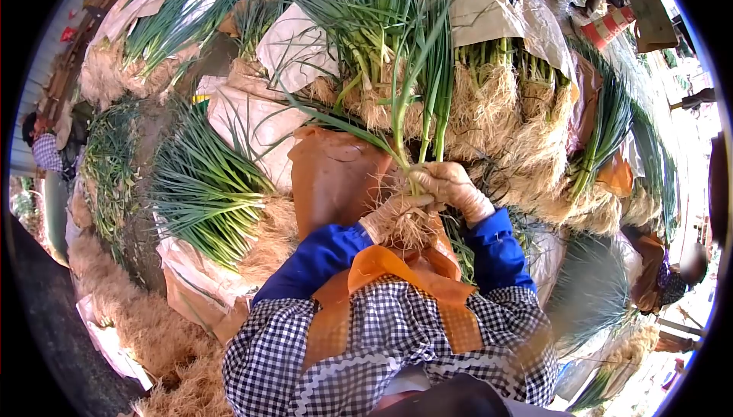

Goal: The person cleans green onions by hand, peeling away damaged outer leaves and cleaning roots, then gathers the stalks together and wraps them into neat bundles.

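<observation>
Just in front of my chest I hold a few green onions (pixel 398 115), leaves pointing away and pale roots (pixel 412 230) hanging toward me. My right hand (pixel 450 186), in a whitish glove, is closed around the stalks near their base. My left hand (pixel 391 217), also gloved, is closed at the root end, partly covered by the roots. Beyond my hands stands a dense green onion bundle (pixel 363 28) with its roots toward me. An orange-brown apron sheet (pixel 332 177) spreads over my lap.
A green onion pile (pixel 217 188) lies on pale sheeting to the left, with more root heaps (pixel 527 142) to the right. Loose leaves (pixel 111 165) litter the far left. Other people (pixel 664 276) sit at the right and left edges. A cardboard box (pixel 653 19) stands far right.
</observation>
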Motion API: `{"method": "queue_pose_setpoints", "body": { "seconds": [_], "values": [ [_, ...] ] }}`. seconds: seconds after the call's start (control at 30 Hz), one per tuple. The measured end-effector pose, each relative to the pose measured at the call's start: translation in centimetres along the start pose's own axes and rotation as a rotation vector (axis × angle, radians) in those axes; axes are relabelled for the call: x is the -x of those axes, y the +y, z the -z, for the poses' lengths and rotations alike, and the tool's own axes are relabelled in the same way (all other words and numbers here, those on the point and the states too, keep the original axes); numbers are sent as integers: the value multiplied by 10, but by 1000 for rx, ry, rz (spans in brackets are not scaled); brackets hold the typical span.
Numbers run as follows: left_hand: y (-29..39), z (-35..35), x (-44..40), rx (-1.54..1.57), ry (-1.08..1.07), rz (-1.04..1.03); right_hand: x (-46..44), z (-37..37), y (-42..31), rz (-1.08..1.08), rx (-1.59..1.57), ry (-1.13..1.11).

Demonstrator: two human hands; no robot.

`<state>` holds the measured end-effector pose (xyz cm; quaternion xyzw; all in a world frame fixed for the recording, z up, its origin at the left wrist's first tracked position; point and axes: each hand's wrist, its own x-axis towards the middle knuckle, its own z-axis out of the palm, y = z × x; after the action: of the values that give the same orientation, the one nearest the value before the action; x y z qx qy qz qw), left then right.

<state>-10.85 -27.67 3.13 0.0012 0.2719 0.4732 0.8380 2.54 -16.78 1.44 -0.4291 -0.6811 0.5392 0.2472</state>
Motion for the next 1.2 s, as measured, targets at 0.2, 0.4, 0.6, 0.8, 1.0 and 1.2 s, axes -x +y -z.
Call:
{"method": "queue_pose_setpoints", "body": {
  "seconds": [0.2,0.4,0.6,0.8,1.0,1.2],
  "values": [
    [-13,38,-36,-159,-63,-49,-41,12,-8,49,361,193],
    [-14,41,-27,-34,-7,-81,-29,-5,12,128,536,162],
    [-4,37,-15,5,-64,-55,76,31,-43,144,189,6],
    [0,81,-55,347,-303,4,125,104,5,-454,125,191],
    [7,54,-40,369,-220,140,39,41,-24,-295,-73,95],
    [4,40,-37,136,-132,27,-26,-33,14,-116,-625,411]
  ]
}}
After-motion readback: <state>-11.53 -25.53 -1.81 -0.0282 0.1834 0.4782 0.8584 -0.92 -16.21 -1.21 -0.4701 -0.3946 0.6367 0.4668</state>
